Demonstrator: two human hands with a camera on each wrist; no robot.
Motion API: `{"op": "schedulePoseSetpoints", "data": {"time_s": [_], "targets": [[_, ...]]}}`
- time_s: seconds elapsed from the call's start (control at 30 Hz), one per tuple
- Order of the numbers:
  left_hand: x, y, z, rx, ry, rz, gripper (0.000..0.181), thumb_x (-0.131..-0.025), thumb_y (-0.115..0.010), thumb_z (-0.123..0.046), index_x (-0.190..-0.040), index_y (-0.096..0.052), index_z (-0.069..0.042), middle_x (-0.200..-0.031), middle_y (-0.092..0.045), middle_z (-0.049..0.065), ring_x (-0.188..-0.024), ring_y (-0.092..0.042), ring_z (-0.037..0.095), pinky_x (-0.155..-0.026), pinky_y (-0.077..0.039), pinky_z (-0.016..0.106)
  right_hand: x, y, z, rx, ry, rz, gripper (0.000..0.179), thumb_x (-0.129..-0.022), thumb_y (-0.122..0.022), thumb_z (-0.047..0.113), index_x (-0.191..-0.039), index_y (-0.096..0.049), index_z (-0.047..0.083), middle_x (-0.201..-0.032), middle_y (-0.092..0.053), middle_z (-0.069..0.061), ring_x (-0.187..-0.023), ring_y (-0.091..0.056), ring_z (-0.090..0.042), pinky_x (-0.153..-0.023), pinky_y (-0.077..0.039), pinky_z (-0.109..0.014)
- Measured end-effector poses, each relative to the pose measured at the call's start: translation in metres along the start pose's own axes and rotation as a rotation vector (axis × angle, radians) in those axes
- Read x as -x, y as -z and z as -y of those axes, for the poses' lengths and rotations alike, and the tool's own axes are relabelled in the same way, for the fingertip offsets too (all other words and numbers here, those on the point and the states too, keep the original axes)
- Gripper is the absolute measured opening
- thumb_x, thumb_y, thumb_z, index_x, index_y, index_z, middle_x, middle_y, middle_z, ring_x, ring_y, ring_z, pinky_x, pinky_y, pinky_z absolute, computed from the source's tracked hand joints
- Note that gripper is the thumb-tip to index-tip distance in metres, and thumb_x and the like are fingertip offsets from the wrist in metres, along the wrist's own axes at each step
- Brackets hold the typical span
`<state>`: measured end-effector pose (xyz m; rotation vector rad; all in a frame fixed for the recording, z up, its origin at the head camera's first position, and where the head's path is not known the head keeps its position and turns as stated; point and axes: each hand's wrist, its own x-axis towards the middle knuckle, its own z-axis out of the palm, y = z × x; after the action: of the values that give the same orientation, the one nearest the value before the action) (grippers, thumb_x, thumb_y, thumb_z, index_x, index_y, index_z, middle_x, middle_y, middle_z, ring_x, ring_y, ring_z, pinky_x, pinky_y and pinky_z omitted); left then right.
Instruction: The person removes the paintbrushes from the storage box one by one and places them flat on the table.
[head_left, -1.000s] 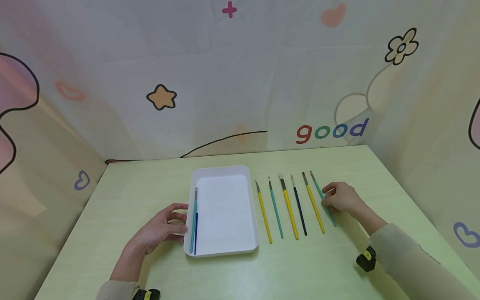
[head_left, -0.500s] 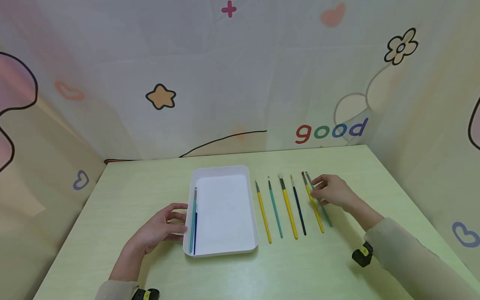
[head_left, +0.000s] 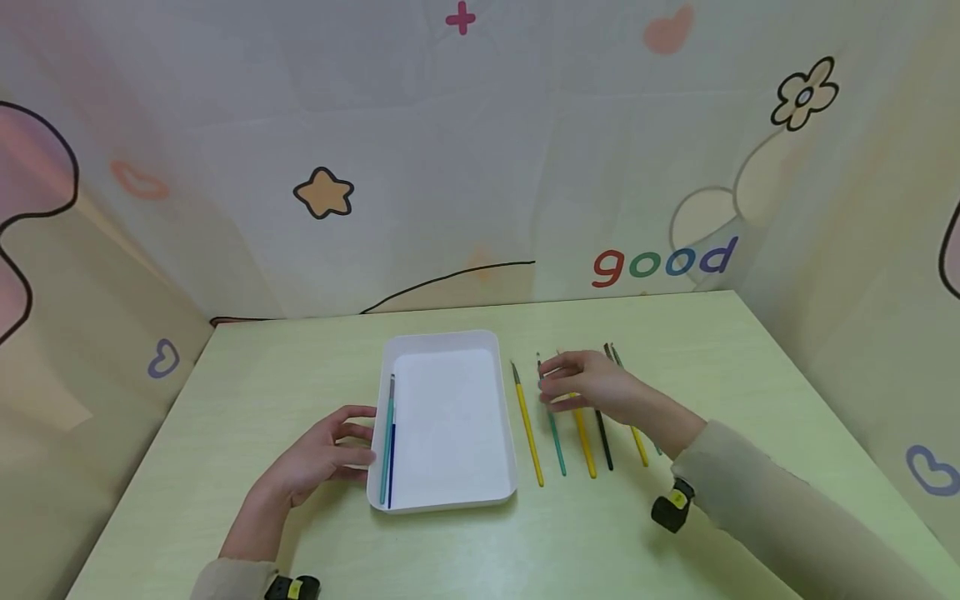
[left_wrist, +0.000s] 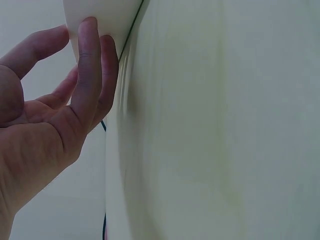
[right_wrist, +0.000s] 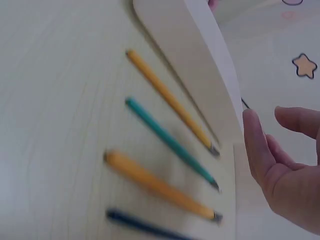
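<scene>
My left hand (head_left: 328, 454) rests its fingertips against the left side of a white rectangular tray (head_left: 450, 492); the left wrist view shows its fingers (left_wrist: 90, 60) extended along the tray's outer wall. Inside the tray, along its left edge, lie a teal paintbrush (head_left: 389, 442) and a dark blue one (head_left: 393, 467). My right hand (head_left: 592, 385) hovers over the row of paintbrushes right of the tray, fingers apart and holding nothing. Nearest to it are a teal paintbrush (head_left: 556, 442) and a thick yellow paintbrush (head_left: 585, 442), partly hidden by the hand.
A yellow paintbrush (head_left: 529, 433) lies beside the tray's right wall. Right of the thick yellow one are a dark blue paintbrush (head_left: 604, 442), another yellow one (head_left: 639, 446) and a teal one (head_left: 616, 356). A printed curtain (head_left: 420, 208) stands behind the table (head_left: 315, 358).
My right hand slid the rightmost teal paintbrush left toward its yellow neighbour, let go, and moved left over the row. My left hand stays at the tray.
</scene>
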<state>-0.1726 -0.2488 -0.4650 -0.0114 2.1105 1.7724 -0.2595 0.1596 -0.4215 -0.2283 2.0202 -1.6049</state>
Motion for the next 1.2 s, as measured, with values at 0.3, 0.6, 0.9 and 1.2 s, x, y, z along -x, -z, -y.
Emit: {"op": "schedulePoseSetpoints", "data": {"time_s": [0.3, 0.6, 0.9, 1.2], "targets": [[0.001, 0.000, 0.000, 0.003, 0.001, 0.001, 0.070, -0.089, -0.072, 0.002, -0.151, -0.038, -0.003, -0.129, -0.054, 0.023, -0.102, -0.065, 0.031, -0.083, -0.060, 0.045, -0.022, -0.055, 0.010, -0.136, -0.013, 0.176, 0.051, -0.102, -0.062, 0.004, -0.145, -0.040, -0.012, -0.137, -0.056, -0.031, -0.116, -0.066, -0.035, -0.099, -0.053, -0.045], [0.001, 0.000, 0.000, 0.015, 0.000, 0.011, 0.070, -0.090, -0.072, 0.001, -0.151, -0.038, -0.003, -0.129, -0.054, 0.024, -0.103, -0.065, 0.031, -0.082, -0.060, 0.045, -0.048, -0.106, 0.008, -0.219, -0.092, 0.206, 0.050, -0.098, -0.063, -0.002, -0.143, -0.045, -0.010, -0.133, -0.060, -0.026, -0.114, -0.067, -0.033, -0.094, -0.056, -0.040], [0.000, 0.001, -0.001, 0.008, 0.017, 0.008, 0.070, -0.091, -0.072, -0.001, -0.151, -0.038, -0.004, -0.130, -0.053, 0.024, -0.103, -0.065, 0.032, -0.084, -0.060, 0.046, -0.060, -0.148, 0.010, -0.202, -0.128, 0.204, 0.040, -0.101, -0.061, 0.004, -0.137, -0.052, -0.010, -0.118, -0.069, -0.020, -0.109, -0.070, -0.031, -0.090, -0.058, -0.039], [-0.002, 0.003, 0.000, 0.023, 0.003, 0.039, 0.070, -0.092, -0.070, 0.000, -0.153, -0.035, -0.003, -0.132, -0.051, 0.026, -0.103, -0.065, 0.032, -0.084, -0.060, 0.045, -0.069, -0.171, 0.019, -0.240, -0.145, 0.219, 0.032, -0.102, -0.057, 0.004, -0.127, -0.058, -0.015, -0.118, -0.069, -0.028, -0.113, -0.068, -0.036, -0.092, -0.057, -0.044]]}}
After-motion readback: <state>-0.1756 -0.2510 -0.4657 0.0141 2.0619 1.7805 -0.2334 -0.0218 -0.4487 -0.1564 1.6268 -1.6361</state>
